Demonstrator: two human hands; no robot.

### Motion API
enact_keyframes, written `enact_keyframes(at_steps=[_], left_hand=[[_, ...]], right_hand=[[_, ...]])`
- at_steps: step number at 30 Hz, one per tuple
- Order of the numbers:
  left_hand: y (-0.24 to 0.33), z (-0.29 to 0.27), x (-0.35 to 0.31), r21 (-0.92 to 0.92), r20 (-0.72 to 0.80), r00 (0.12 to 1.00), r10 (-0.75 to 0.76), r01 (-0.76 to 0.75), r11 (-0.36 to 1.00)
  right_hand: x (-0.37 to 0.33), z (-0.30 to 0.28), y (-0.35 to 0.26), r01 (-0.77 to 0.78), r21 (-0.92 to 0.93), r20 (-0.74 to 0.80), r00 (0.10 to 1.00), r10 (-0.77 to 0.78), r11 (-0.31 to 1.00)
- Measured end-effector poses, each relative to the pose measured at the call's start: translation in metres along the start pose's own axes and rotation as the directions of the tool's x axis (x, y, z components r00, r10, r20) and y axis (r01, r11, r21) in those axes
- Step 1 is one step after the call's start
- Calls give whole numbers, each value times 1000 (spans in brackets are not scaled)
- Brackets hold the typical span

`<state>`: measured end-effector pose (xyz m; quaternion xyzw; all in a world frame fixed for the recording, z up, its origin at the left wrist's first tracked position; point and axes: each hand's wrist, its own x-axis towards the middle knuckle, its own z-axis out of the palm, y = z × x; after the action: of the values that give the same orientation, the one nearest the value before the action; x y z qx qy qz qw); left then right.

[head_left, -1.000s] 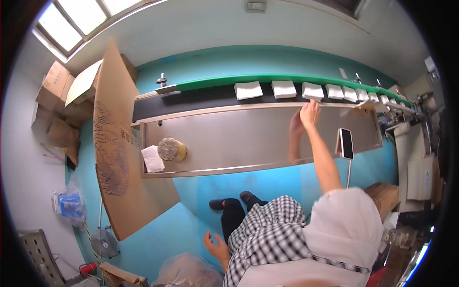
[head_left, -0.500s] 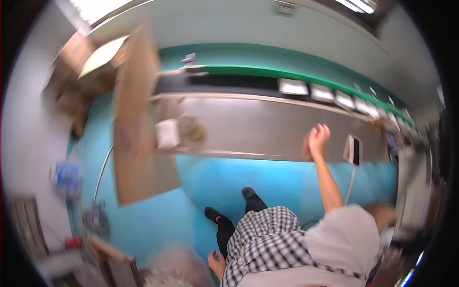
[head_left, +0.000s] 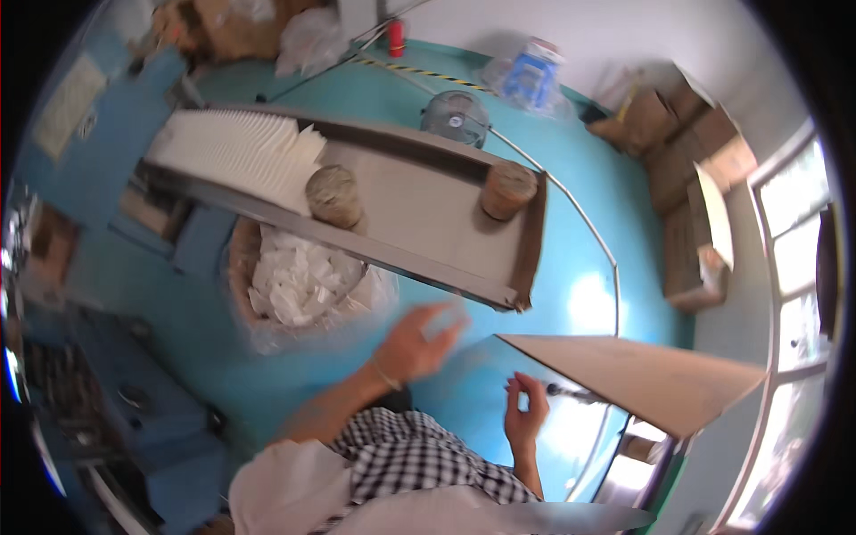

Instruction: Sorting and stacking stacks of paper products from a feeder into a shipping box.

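Note:
My left hand (head_left: 419, 343) reaches forward with thumb and fingers apart, a little blurred, holding nothing. It is just short of the near edge of a long grey tray (head_left: 428, 256). Inside the tray a row of thin white folded pieces (head_left: 236, 160) stands packed on the left. A brown wrapped cylinder (head_left: 334, 196) rests against that row, and a second brown cylinder (head_left: 509, 190) stands near the right end. My right hand (head_left: 526, 406) is lower, beside a brown board (head_left: 637, 370), its fingers loosely bent and apart with nothing in them.
A plastic-lined container of white scraps (head_left: 303, 281) stands below the tray's near side. Beyond the tray are a floor fan (head_left: 456, 119) and a bent pale pipe (head_left: 584, 218). Cardboard boxes (head_left: 695, 241) line the right wall. Blue machinery (head_left: 143, 401) fills the left.
My view has swung left, from the long metal table to the tray with white pieces. My left hand has come forward into view, and the right hand is now lower by the board.

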<state>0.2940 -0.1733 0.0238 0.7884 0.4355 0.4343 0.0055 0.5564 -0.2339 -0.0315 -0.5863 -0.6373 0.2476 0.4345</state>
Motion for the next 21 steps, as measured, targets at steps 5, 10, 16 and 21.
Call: enact_keyframes(at_steps=[5,10,16,21], left_hand=[[-189,-81,71,360,-330,895,-301,414,836],[-322,-112,136,718,-34,686,-727,523,460],[-375,-93,146,894,221,342,-914,303,329],[-392,-131,143,774,332,662,-672,217,596]], right_hand=[[171,65,-73,474,-159,241,869,-432,866],[287,100,-98,258,-534,222,962,-161,805],[354,125,-47,115,-649,347,925,158,752],[349,160,-66,160,-588,285,958,18,793]])
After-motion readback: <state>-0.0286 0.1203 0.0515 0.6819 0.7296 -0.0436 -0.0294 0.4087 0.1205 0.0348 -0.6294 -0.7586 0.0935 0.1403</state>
